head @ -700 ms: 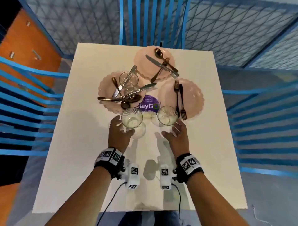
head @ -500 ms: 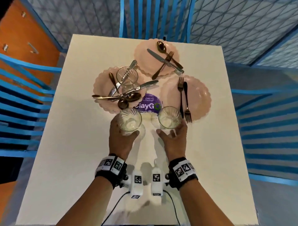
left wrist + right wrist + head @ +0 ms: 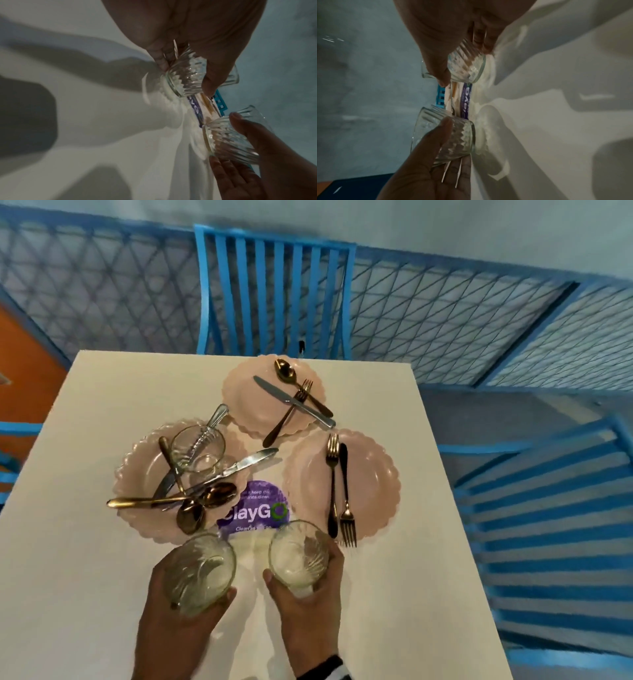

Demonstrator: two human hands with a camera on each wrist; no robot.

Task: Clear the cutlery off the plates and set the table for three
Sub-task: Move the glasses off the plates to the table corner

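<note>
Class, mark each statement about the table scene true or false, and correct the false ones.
1. Each hand holds a ribbed glass. True: the left hand grips one glass, the right hand another.
2. All three pink plates are clear of cutlery. False: each still carries cutlery.
3. A third glass stands on the left plate. True.
4. The right plate holds two spoons. False: two forks lie there.
5. A purple sticker lies between the plates. True.
</note>
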